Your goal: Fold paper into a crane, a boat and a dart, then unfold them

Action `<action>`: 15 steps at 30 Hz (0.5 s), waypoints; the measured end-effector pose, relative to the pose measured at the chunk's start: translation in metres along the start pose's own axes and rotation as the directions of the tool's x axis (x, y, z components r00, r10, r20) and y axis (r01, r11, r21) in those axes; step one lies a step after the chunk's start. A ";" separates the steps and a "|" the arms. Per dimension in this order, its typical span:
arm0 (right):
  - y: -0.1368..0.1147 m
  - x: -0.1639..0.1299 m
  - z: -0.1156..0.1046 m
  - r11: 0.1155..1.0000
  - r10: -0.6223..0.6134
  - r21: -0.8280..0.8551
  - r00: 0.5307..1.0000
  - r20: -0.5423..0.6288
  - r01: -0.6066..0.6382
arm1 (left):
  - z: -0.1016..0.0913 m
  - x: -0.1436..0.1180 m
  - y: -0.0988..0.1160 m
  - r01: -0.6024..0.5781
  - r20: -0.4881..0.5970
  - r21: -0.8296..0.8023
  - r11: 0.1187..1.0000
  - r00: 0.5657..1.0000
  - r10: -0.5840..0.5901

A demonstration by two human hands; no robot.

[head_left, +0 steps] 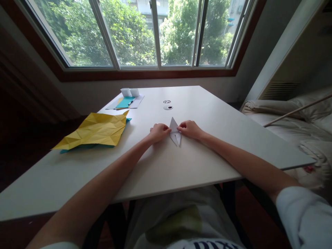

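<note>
A small folded white paper (pixel 175 135), shaped like a narrow diamond, lies on the white table (pixel 207 162). Its upper end comes to one point, and the lower end splits into two pointed flaps with a slit between them. My left hand (pixel 160 132) pinches its left edge near the middle. On the opposite edge, the fingers of my right hand (pixel 190 129) are closed on the same paper. Both hands rest at the tabletop, and the fingertips hide parts of the paper's sides.
Creased yellow paper (pixel 97 129) lies over teal paper (pixel 90 146) at the left. Behind are a small teal sheet (pixel 125 102), a pen (pixel 131 101) and white folded paper boxes (pixel 130 92). Two flat oval pieces (pixel 168 107) lie ahead. A window stands beyond the table.
</note>
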State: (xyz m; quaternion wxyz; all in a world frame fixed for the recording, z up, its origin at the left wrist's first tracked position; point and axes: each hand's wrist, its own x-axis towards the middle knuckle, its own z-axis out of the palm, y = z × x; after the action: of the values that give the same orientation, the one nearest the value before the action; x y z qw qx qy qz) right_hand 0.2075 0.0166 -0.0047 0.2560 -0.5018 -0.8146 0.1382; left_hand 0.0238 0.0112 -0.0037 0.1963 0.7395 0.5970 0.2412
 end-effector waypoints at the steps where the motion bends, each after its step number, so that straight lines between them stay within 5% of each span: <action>1: -0.001 0.000 0.000 1.000 0.017 0.002 1.000 0.002 -0.017 | 0.001 0.001 0.001 0.015 -0.004 0.030 0.999 1.000 -0.015; 10: -0.001 0.001 0.009 0.998 0.055 -0.034 0.997 -0.049 -0.057 | 0.008 -0.003 0.002 -0.070 -0.108 0.230 0.971 0.989 0.096; 15: -0.004 -0.001 0.011 0.989 0.066 -0.126 0.995 -0.073 -0.075 | 0.007 -0.004 0.002 -0.064 -0.076 0.280 0.958 0.993 0.089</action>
State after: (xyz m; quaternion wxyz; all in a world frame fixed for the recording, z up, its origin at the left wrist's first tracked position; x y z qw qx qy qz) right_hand 0.1986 0.0145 -0.0120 0.2462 -0.5503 -0.7941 0.0771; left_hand 0.0292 0.0064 -0.0089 0.0548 0.7709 0.6039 0.1949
